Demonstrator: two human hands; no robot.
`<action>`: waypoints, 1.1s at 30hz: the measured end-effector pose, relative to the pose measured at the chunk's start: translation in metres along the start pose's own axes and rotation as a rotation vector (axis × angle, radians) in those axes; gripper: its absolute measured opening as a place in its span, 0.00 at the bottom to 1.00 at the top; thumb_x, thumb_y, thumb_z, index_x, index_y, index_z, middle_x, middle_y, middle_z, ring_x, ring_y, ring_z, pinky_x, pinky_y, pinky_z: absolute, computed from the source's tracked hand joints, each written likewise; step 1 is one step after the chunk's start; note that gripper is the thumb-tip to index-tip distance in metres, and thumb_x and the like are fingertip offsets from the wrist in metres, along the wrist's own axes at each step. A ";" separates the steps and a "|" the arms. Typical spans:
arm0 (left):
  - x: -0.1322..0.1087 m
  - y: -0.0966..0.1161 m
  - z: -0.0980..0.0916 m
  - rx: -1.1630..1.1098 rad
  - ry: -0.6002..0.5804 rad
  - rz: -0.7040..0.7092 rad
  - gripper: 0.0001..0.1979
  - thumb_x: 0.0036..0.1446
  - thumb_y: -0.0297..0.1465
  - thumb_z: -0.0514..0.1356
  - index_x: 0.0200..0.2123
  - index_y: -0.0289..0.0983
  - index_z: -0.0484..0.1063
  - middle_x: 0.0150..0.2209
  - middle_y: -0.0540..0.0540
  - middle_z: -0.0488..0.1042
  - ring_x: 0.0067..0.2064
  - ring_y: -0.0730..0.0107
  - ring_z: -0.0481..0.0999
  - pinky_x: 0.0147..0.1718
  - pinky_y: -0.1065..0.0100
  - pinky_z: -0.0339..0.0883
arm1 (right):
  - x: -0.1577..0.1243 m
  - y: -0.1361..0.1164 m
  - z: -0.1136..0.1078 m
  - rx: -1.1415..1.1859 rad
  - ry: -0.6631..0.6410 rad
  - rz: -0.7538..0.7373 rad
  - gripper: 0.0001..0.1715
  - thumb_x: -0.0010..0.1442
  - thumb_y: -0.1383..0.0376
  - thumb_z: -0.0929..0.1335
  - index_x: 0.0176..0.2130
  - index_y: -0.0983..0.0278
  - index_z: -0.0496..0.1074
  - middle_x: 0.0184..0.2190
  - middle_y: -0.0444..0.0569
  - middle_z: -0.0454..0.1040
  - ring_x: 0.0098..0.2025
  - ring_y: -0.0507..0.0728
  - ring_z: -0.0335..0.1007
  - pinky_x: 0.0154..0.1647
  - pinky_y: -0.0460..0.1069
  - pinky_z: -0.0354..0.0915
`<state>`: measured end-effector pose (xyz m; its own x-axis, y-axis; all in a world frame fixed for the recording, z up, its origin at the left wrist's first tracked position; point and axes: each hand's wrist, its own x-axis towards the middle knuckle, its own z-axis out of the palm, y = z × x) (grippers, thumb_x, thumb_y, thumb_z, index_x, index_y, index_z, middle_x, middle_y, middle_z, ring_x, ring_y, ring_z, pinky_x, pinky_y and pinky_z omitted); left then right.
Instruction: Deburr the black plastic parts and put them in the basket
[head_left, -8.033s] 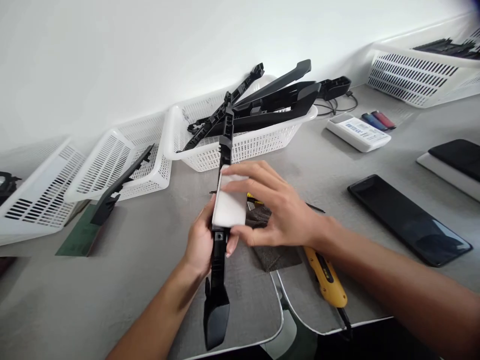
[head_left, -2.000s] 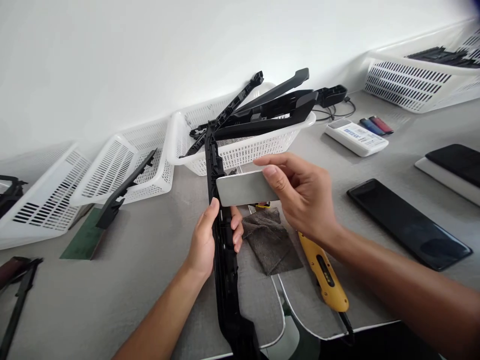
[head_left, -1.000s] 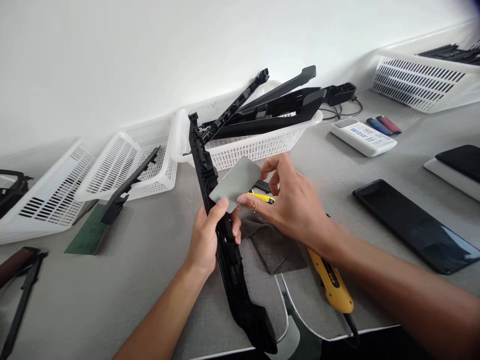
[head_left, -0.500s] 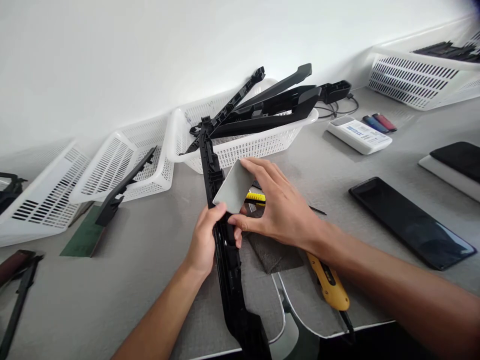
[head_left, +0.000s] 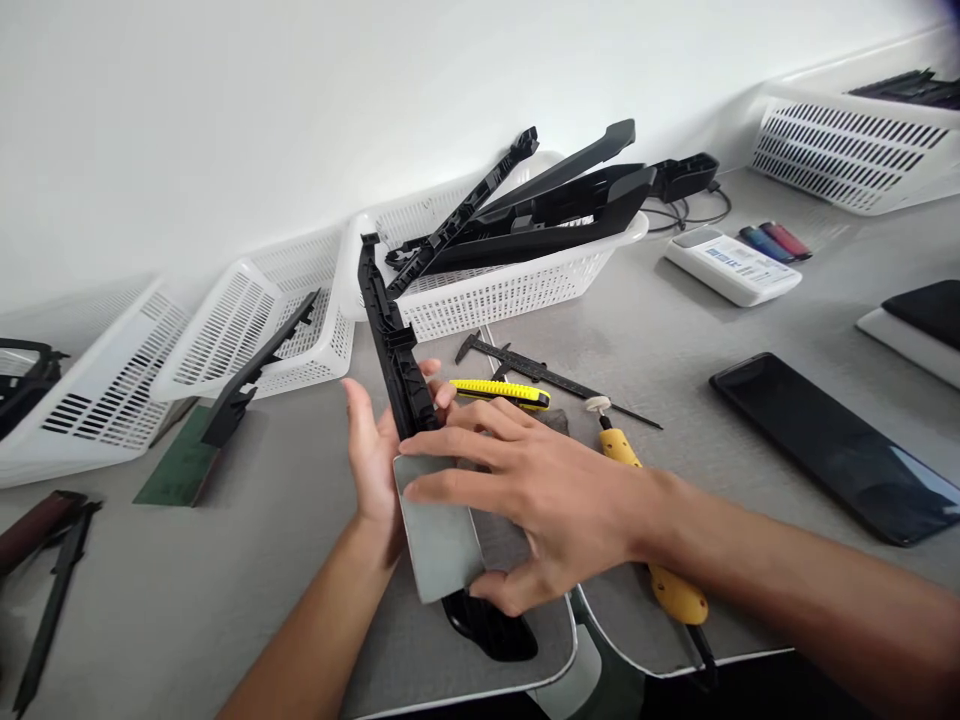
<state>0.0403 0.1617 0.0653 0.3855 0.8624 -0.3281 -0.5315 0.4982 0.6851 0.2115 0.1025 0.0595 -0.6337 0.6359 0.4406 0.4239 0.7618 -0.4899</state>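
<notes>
A long black plastic trim piece (head_left: 400, 370) slants across the middle, its far end over a white basket's edge. My left hand (head_left: 375, 470) supports it from beneath and the left side, thumb raised and fingertips curling round the far side. My right hand (head_left: 555, 485) grips a thin grey rectangular pad (head_left: 439, 540), fingers on its upper part and thumb at its lower right corner. This pad lies over the near section of the trim piece and hides part of it. Just beyond my right fingers rests a yellow utility knife (head_left: 501, 393).
Behind stands a white basket (head_left: 517, 300) of black trim pieces. Black calipers (head_left: 540, 375), a yellow corded rotary tool (head_left: 679, 595) and a phone (head_left: 832, 440) lie to the right. A green sheet (head_left: 180, 460) is at left. The table's front edge has a notch.
My right hand has brought the grey pad down and nearer, turning it onto the trim piece. The trim's far end has swung left, and my left thumb has left the pad.
</notes>
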 end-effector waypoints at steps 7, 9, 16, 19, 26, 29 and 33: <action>0.015 0.008 -0.002 -0.040 0.028 -0.002 0.42 0.72 0.60 0.36 0.42 0.34 0.78 0.29 0.47 0.66 0.25 0.70 0.68 0.24 0.69 0.68 | 0.003 -0.008 0.001 -0.014 -0.122 -0.017 0.39 0.60 0.53 0.79 0.63 0.64 0.71 0.71 0.56 0.68 0.71 0.68 0.60 0.73 0.62 0.58; 0.016 0.008 -0.004 -0.036 0.033 -0.002 0.39 0.75 0.56 0.36 0.40 0.34 0.78 0.29 0.47 0.67 0.25 0.70 0.68 0.25 0.68 0.69 | 0.004 -0.007 0.006 -0.022 -0.116 0.010 0.38 0.60 0.56 0.79 0.64 0.66 0.70 0.72 0.58 0.67 0.71 0.68 0.61 0.73 0.63 0.60; 0.005 -0.005 -0.001 0.054 0.062 -0.056 0.31 0.75 0.52 0.47 0.56 0.37 0.80 0.45 0.40 0.83 0.51 0.53 0.83 0.54 0.56 0.77 | 0.000 0.012 0.006 -0.096 0.126 0.117 0.35 0.61 0.65 0.75 0.64 0.68 0.69 0.73 0.63 0.64 0.74 0.70 0.57 0.76 0.67 0.61; 0.005 -0.013 0.001 0.076 0.028 -0.057 0.28 0.74 0.52 0.51 0.52 0.37 0.81 0.47 0.39 0.84 0.57 0.48 0.82 0.58 0.52 0.75 | -0.002 0.019 0.000 -0.142 0.256 0.184 0.38 0.60 0.66 0.74 0.66 0.68 0.67 0.73 0.65 0.63 0.72 0.71 0.60 0.70 0.70 0.67; 0.006 -0.022 -0.003 0.220 -0.080 0.043 0.30 0.68 0.57 0.57 0.49 0.38 0.81 0.43 0.38 0.85 0.51 0.43 0.85 0.46 0.52 0.81 | -0.002 0.021 -0.001 -0.166 0.388 0.239 0.39 0.59 0.63 0.76 0.66 0.65 0.65 0.71 0.65 0.65 0.70 0.72 0.64 0.67 0.71 0.69; 0.003 -0.022 -0.004 0.237 -0.104 0.035 0.31 0.67 0.58 0.56 0.48 0.37 0.80 0.39 0.38 0.84 0.47 0.43 0.86 0.41 0.54 0.81 | -0.002 0.020 0.000 -0.188 0.403 0.218 0.38 0.56 0.61 0.76 0.63 0.65 0.66 0.69 0.66 0.68 0.66 0.72 0.68 0.65 0.71 0.69; 0.002 -0.016 -0.005 0.165 -0.029 0.021 0.27 0.70 0.55 0.55 0.47 0.37 0.80 0.37 0.41 0.82 0.44 0.48 0.85 0.41 0.57 0.80 | -0.002 0.017 -0.004 -0.127 0.344 0.130 0.36 0.52 0.58 0.77 0.56 0.64 0.68 0.67 0.66 0.70 0.64 0.71 0.67 0.64 0.69 0.69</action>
<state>0.0461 0.1562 0.0503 0.3989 0.8682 -0.2950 -0.4094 0.4565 0.7899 0.2229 0.1143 0.0533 -0.3245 0.7160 0.6181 0.5767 0.6677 -0.4707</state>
